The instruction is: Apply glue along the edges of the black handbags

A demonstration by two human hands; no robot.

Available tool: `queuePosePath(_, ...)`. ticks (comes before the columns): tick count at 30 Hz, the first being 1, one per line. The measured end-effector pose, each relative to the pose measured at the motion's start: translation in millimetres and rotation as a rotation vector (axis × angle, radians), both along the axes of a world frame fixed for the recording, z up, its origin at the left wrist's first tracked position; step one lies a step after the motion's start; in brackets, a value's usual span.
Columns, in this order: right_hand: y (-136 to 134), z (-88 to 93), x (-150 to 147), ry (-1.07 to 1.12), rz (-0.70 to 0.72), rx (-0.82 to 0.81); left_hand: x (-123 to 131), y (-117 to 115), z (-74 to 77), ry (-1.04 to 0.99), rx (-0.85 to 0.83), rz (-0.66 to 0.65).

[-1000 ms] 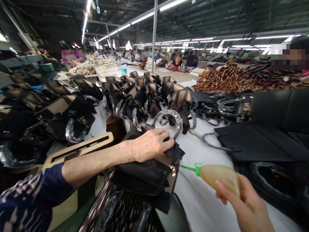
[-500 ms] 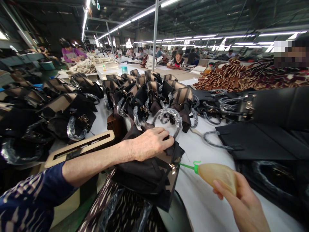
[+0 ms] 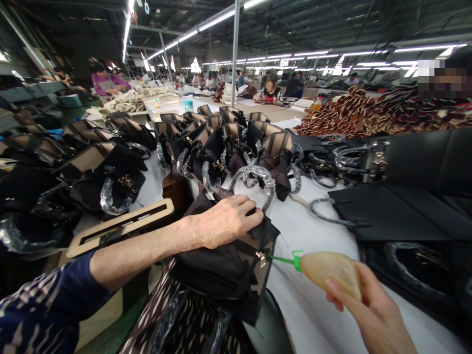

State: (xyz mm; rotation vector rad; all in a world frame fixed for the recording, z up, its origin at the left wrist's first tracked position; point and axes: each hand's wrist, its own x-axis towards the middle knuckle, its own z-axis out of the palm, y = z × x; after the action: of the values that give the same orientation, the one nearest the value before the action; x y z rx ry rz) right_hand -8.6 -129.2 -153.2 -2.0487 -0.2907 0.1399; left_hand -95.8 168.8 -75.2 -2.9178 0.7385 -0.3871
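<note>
My left hand lies on top of a black handbag at the near edge of the white table, fingers curled over its upper rim. The bag's plastic-wrapped handle arches just beyond my fingers, and a small gold clasp hangs on its side. My right hand grips a soft yellowish squeeze bottle with a green nozzle. The nozzle tip points left and sits close to the clasp.
Several more black and tan handbags stand in rows behind. Flat black panels lie at right, a heap of brown pieces beyond them. A tan wooden template lies at left. Other people work at far tables.
The squeeze bottle in my right hand has edged left, so its green nozzle tip is nearer the bag's clasp. My left hand has stayed on the bag.
</note>
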Motion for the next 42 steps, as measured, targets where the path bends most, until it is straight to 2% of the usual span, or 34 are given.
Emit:
queuePosePath(7, 3, 3.6, 3, 0.037, 0.025, -0.055, -2, -1, -0.4, -0.002, 0.007, -0.005)
queuePosePath(18, 9, 19.2, -10, 0.068, 0.008, -0.072, -8, -3, -3.1, -0.029, 0.015, -0.027)
queuePosePath(28, 12, 41.6, -18, 0.096, 0.012, -0.112, -24, -9, -11.8, -0.107, 0.062, -0.046)
queuePosePath(38, 13, 42.5, -22, 0.102, 0.040, -0.136, -29, -11, -15.6, -0.180, 0.080, -0.048)
queuePosePath(42, 2, 36.6, -15, 0.118, 0.047, -0.161, -28, -10, -15.1, -0.181, 0.080, -0.043)
